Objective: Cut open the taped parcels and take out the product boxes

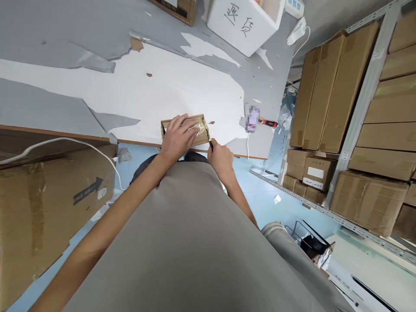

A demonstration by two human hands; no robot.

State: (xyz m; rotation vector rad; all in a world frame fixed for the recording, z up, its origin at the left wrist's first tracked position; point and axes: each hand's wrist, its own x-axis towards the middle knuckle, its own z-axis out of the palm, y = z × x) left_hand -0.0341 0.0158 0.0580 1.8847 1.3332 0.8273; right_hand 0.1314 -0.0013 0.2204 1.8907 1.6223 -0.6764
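A small brown cardboard box [203, 139] with shiny clear tape over its top lies near the front edge of the table. My left hand [178, 138] rests flat across the top of this box, fingers stretched out and a little apart. In my right hand [221, 159] is a yellow-and-black utility knife [211, 143], fingers closed around its handle. The knife's front end meets the right end of the box; the blade itself is too small to make out.
A white bin [243, 26] with handwritten characters stands at the back of the table [136, 95]. To the right lie a blurred phone-like item [252, 119] with a cable and a red-black handled tool [269, 123]. Shelves of cartons [331, 91] rise at right; a large carton [55, 208] stands at left.
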